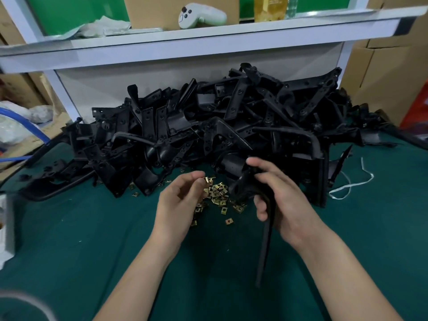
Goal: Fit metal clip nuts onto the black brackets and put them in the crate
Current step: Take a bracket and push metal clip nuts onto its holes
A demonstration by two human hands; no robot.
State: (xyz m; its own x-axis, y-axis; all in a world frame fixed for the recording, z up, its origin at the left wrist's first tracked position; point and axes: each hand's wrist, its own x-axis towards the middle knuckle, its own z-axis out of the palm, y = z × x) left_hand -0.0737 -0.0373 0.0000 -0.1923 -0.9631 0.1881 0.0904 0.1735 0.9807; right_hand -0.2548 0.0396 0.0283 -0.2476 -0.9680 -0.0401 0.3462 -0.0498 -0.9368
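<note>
Just right of the left hand (178,205), whose fingers (196,179) pinch a clip nut (206,180), the right hand (287,205) grips a black bracket (266,239), long axis pointing away, far end nearest the nut.

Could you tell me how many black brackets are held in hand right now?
1: the right hand grips one black bracket before the pile; the left hand pinches only a clip nut.

Left hand (178,200): pinches one brass-coloured clip nut (206,180) at its fingertips, above the scattered nuts (218,194).
Right hand (282,200): grips a long black bracket (266,239), bar pointing down toward the person.
Pile (208,126): black brackets heaped behind both hands on the green mat (92,228).
Shelf (208,40): white controller (201,16) beside a cardboard box (152,12).
</note>
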